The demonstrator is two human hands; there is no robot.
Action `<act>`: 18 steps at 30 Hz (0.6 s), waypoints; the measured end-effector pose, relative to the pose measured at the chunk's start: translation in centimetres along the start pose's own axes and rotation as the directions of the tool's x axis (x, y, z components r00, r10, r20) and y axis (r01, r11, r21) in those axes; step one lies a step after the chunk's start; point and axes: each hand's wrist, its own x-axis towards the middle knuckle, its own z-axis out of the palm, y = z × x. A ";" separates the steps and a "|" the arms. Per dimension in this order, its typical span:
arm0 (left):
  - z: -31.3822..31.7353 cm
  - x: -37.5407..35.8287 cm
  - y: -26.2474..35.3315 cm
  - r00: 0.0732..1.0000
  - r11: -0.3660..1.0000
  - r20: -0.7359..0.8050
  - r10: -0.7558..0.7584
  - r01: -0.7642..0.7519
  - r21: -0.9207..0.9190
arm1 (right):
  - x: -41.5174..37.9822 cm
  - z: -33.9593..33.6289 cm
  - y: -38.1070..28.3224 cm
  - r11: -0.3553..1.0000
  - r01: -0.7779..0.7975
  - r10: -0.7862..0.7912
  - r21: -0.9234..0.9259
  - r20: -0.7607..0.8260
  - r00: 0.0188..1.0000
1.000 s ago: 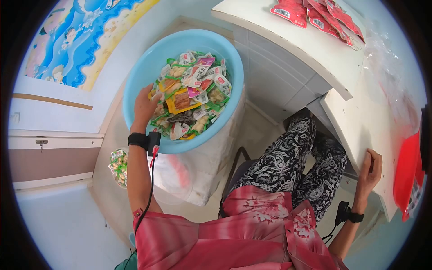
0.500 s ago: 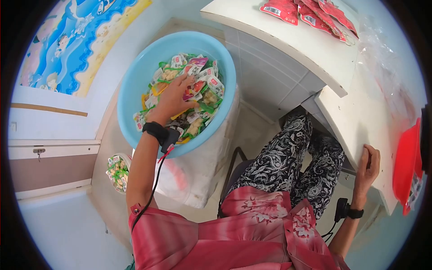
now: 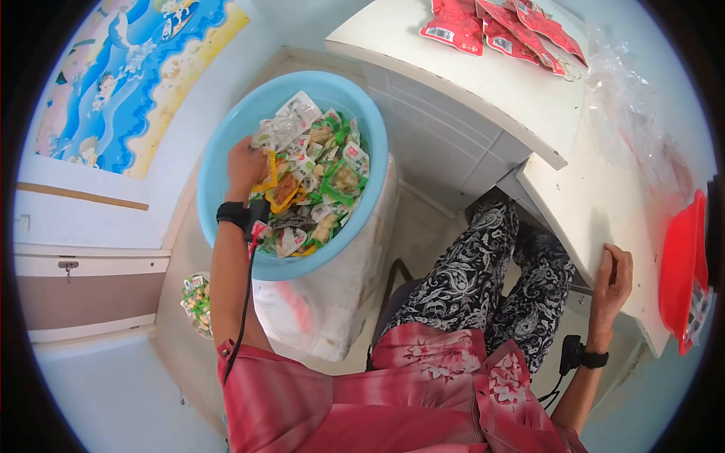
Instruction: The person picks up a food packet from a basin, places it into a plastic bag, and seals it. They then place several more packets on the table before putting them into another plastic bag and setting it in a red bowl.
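Observation:
My left hand (image 3: 245, 167) is inside the left part of a light blue basin (image 3: 215, 219). Its fingers are closed on a clear-and-white snack packet (image 3: 281, 132), which tilts up over the heap; the fingertips are partly hidden. Around it lie several small snack packets (image 3: 321, 177) with green, yellow and white printing, some showing pale or brown food. My right hand (image 3: 613, 281) rests at the edge of a white table (image 3: 596, 204), fingers loosely curled and slightly apart, with nothing visible in it.
Red packets (image 3: 502, 30) lie on the upper white surface (image 3: 423, 64). A crumpled clear plastic bag (image 3: 634, 121) and a red basin (image 3: 683, 272) are at the right. Beneath the blue basin is a white wrapped bundle (image 3: 332, 309). More green packets (image 3: 198, 302) sit low at the left.
My left hand has moved left from the middle of the heap to the basin's left side and now grips a packet. The view has shifted slightly. My right hand stays at the table edge.

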 end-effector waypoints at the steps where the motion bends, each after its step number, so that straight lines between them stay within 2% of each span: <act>1: 0.0 0.3 -1.4 0.999 0.999 -0.023 -0.033 0.032 -0.015 | 0.0 0.1 0.0 1.000 0.004 -0.004 -0.005 -0.004 1.000; 5: -1.7 -1.4 -3.8 0.953 0.995 -0.298 -0.060 0.081 0.061 | 0.0 0.0 0.0 1.000 0.004 -0.004 0.005 -0.010 1.000; 8: -3.7 -3.6 -1.0 0.899 0.989 -0.418 0.130 -0.085 0.124 | -0.1 0.1 0.2 1.000 -0.007 0.007 -0.008 0.004 1.000; 9: -4.6 -4.3 0.1 0.975 0.994 -0.206 0.084 -0.095 -0.047 | -0.1 0.2 0.3 1.000 0.004 -0.004 -0.011 -0.004 1.000; 10: -5.5 -4.9 1.1 0.997 0.974 0.021 0.070 -0.064 -0.215 | -0.1 0.3 0.4 1.000 0.015 -0.015 -0.015 -0.014 1.000; 11: -5.8 -5.7 2.2 0.965 0.930 0.246 0.092 0.005 -0.368 | -0.1 0.3 0.4 1.000 0.016 -0.016 -0.016 -0.010 1.000; 13: -4.6 -8.1 4.0 0.818 0.893 0.470 0.330 -0.109 -0.437 | -0.1 0.2 0.2 1.000 0.018 -0.018 -0.018 -0.008 1.000; 15: -3.8 -8.5 4.6 0.629 0.870 0.631 0.454 -0.159 -0.466 | 0.1 0.0 0.1 0.999 0.039 -0.039 -0.015 -0.003 0.999; 18: -1.6 -11.1 7.0 0.669 0.960 0.699 0.252 -0.262 -0.095 | 0.0 0.0 0.1 1.000 0.024 -0.023 -0.010 0.008 1.000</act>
